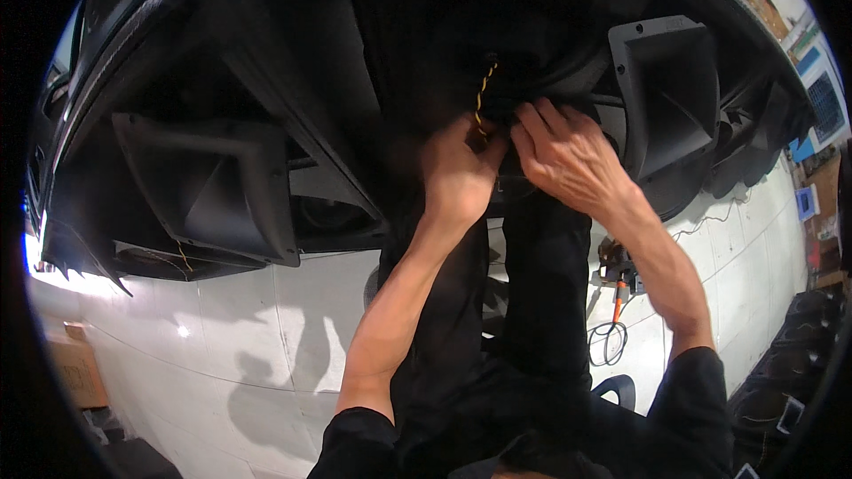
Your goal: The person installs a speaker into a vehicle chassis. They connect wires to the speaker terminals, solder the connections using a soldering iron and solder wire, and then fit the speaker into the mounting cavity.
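Note:
A twisted yellow-and-black wire (pixel 485 93) hangs out of the dark round opening (pixel 497 35) of a black speaker cabinet (pixel 328 44). Its lower end runs into my left hand (pixel 457 173), whose fingers are closed on it. Just to the right, my right hand (pixel 568 155) has its fingers bent and drawn together at a dark part beside the opening. What lies between the right fingertips is hidden in shadow. The two hands are close together, with a small gap between them.
Black horns (pixel 666 93) flank my hands, with another horn (pixel 213 182) at left. An orange-handled tool (pixel 619 297) with a looped black cord is on the right near the pale tiled floor (pixel 293 337). Cardboard boxes (pixel 75 371) stand at far left.

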The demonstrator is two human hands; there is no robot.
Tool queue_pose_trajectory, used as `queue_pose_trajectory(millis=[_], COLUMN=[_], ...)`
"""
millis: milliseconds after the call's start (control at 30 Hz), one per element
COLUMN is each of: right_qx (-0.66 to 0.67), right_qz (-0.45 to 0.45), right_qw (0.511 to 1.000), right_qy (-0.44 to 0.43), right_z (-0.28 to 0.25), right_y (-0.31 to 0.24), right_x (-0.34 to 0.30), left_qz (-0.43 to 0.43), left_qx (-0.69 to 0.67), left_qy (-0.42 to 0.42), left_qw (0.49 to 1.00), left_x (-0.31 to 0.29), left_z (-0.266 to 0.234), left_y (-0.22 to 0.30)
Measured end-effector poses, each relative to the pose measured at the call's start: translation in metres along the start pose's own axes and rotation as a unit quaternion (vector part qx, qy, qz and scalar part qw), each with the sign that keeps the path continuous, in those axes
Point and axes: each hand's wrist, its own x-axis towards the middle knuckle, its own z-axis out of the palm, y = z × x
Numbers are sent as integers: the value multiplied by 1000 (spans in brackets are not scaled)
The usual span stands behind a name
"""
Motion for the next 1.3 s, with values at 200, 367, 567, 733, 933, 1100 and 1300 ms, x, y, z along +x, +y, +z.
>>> queue_pose_trajectory(millis=[200,367,567,733,933,1100,1300], right_qx=[67,212,287,413,548,423,250], right_qz=[-104,0,259,432,559,414,59], right_qw=[992,956,904,785,606,793,966], right_qy=[-35,-202,-182,-160,-141,-142,-39], right_z=[-6,-21,-10,3,-9,-27,-20], right_y=[32,40,31,28,21,27,39], right_x=[20,40,47,41,38,27,8], left_qz=[-61,-30,-69,-16,-7,-27,-29], left_qx=[-53,-46,-55,-40,-25,-37,-43], left_qy=[-28,-22,-41,-25,-16,-19,-20], left_qw=[996,998,995,999,1000,999,998], left_x=[-3,-2,-2,-1,0,2,2], left_z=[-4,-6,-5,-3,1,-1,0], left_y=[13,7,12,2,0,3,4])
